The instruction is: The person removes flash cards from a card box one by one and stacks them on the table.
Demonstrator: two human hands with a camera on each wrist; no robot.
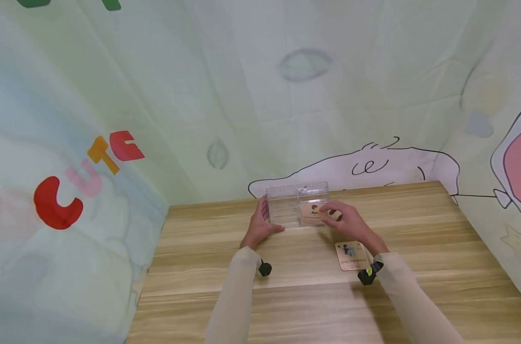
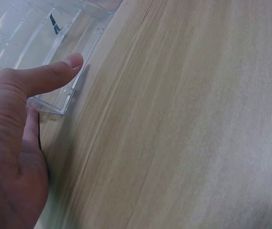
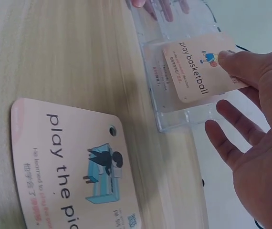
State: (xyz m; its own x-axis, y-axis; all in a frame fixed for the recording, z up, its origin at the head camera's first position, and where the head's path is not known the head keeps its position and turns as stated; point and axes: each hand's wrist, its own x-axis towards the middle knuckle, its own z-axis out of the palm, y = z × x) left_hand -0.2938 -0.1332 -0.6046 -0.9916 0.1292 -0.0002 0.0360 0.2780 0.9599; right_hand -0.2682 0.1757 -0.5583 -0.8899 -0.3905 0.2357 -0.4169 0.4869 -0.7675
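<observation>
A clear plastic divided box (image 1: 281, 205) stands near the back edge of the wooden table. My left hand (image 1: 262, 225) grips its left end, the thumb (image 2: 55, 76) laid over the front edge and the other fingers at the side. With thumb and index finger, my right hand (image 1: 346, 220) pinches a "play basketball" flash card (image 3: 203, 67) by its edge, at the box's right-hand compartment. Behind that card another flash card (image 3: 156, 78) shows in the compartment, partly covered. The right hand's lower fingers (image 3: 226, 143) are spread away from the card.
A "play the piano" flash card (image 1: 350, 256) lies face up on the table (image 1: 303, 310), under the right wrist in the head view. A printed cloth backdrop (image 1: 251, 95) rises right behind the table's back edge and along both sides.
</observation>
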